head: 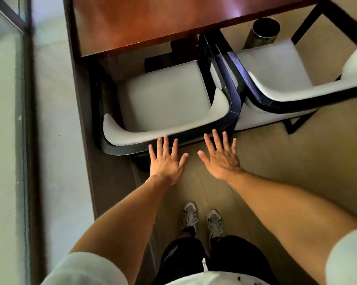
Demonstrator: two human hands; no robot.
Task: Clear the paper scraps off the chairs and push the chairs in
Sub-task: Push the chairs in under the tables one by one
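A dark-framed chair with a pale seat (165,95) stands partly under the reddish wooden table (144,21); its seat looks bare. My left hand (167,159) is flat and spread, fingertips at the chair's curved backrest. My right hand (222,155) is spread too, fingertips near the backrest's right corner. A second matching chair (276,70) stands to the right, touching the first, its seat also bare. No paper scraps show.
A metal cylindrical bin (263,32) stands on the floor behind the right chair. A glass panel with a dark frame (13,120) runs along the left. My feet in grey sneakers (202,220) stand on beige floor tiles.
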